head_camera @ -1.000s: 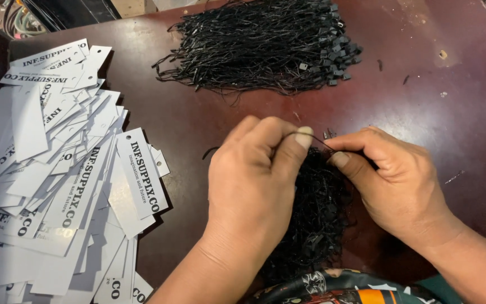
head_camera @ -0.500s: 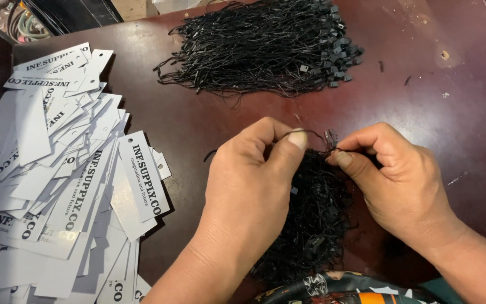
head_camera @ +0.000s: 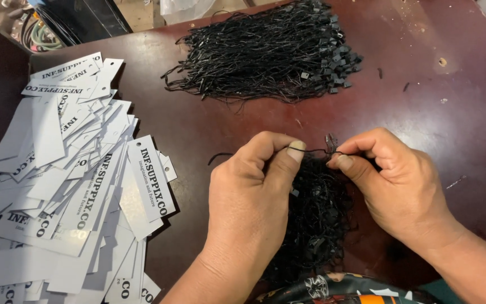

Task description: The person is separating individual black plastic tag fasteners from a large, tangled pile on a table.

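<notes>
Dark red-brown table (head_camera: 209,129): white hang tags (head_camera: 68,180) at nine o'clock, black cord bundle (head_camera: 265,53) at twelve; left hand (head_camera: 251,200) and right hand (head_camera: 400,186) pinch one black cord (head_camera: 313,150).

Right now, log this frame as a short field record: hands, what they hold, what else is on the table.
left hand: pinching one end of a thin black cord
right hand: pinching the cord's other end
under hands: small heap of black cords
far side: larger bundle of black cords
left of hands: spread pile of white printed tags
surface: dark red-brown table
</notes>
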